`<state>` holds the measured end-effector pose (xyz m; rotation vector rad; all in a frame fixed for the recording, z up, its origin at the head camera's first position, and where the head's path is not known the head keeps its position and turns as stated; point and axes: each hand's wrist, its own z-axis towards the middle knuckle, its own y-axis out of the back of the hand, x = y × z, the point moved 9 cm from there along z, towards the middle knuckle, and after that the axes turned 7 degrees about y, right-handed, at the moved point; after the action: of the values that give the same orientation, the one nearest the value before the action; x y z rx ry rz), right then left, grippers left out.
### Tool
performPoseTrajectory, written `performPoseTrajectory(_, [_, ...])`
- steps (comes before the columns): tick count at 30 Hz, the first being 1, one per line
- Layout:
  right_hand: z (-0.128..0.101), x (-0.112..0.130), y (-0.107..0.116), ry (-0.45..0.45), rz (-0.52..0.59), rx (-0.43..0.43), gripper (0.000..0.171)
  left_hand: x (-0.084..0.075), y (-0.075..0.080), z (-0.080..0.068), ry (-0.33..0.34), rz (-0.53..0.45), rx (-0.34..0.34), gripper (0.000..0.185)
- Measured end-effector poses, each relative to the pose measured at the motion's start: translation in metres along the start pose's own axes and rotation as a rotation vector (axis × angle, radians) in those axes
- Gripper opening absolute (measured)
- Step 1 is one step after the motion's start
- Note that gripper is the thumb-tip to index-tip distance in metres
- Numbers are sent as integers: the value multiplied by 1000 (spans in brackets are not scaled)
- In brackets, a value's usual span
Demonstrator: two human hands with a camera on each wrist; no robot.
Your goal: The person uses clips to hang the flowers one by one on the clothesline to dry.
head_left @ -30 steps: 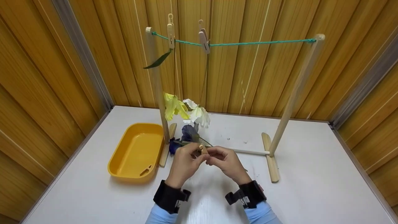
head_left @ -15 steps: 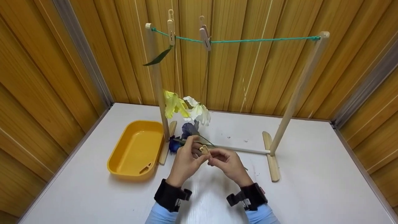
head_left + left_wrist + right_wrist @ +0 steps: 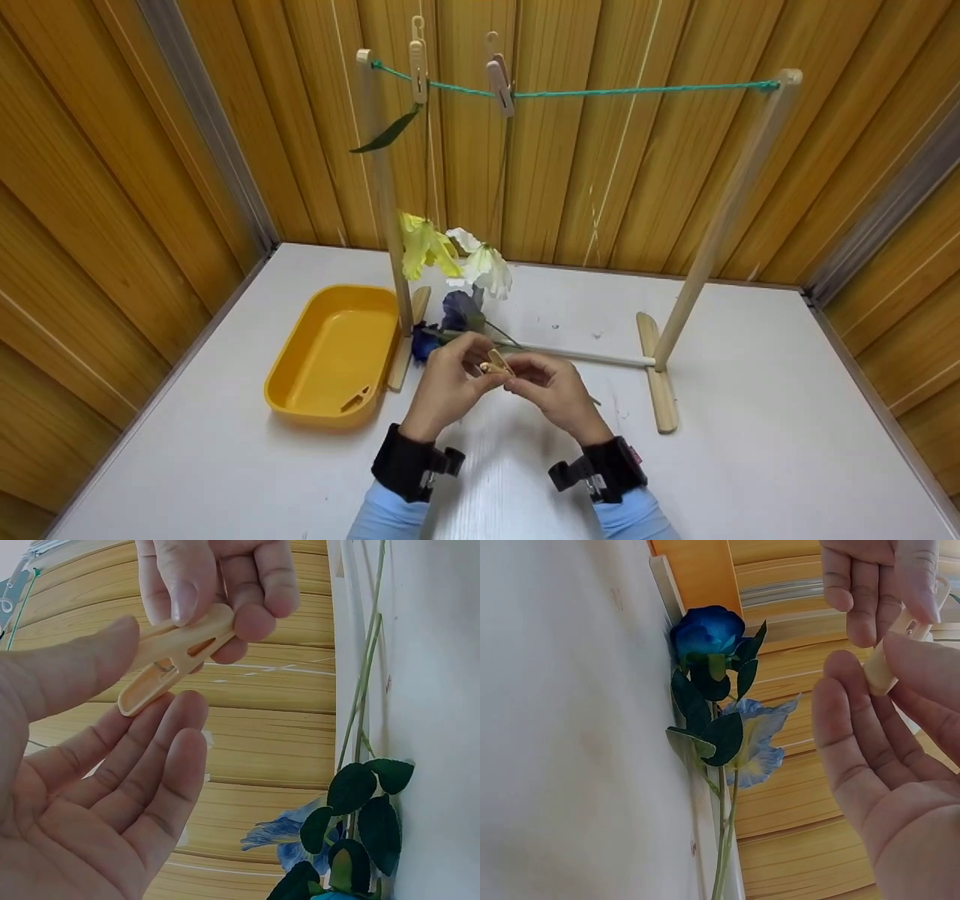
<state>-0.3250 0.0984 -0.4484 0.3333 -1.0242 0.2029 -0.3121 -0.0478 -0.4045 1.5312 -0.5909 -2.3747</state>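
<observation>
Two flowers (image 3: 457, 322) lie just behind both hands' clothespin (image 3: 496, 365), beside a yellow tray (image 3: 300, 375).

A white table (image 3: 750, 465) is set into a corner of wooden wall panels. On its left part a yellow tray (image 3: 334, 358) is placed, just beside the left foot of a wooden drying rack (image 3: 660, 379), whose two flat feet are joined by a thin rod laid low across the tabletop. Two blue flowers (image 3: 450, 319) with green leaves are laid on the table by that left foot, their stems stretched along the rod.
</observation>
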Motion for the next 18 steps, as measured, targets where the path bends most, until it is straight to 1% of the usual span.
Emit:
performPoseTrajectory(5, [1, 2, 0, 3, -34, 1, 31, -1, -3, 1, 11, -58, 37, 33])
performPoseTrajectory(9, [0, 3, -1, -6, -47, 8, 28, 0, -7, 2, 16, -78, 55, 33])
performPoseTrajectory(14, [0, 2, 0, -16, -73, 10, 27, 0, -8, 2, 13, -77, 40, 34])
performPoseTrajectory(18, [-1, 0, 10, -39, -150, -24, 25, -3, -6, 2, 3, -84, 12, 34])
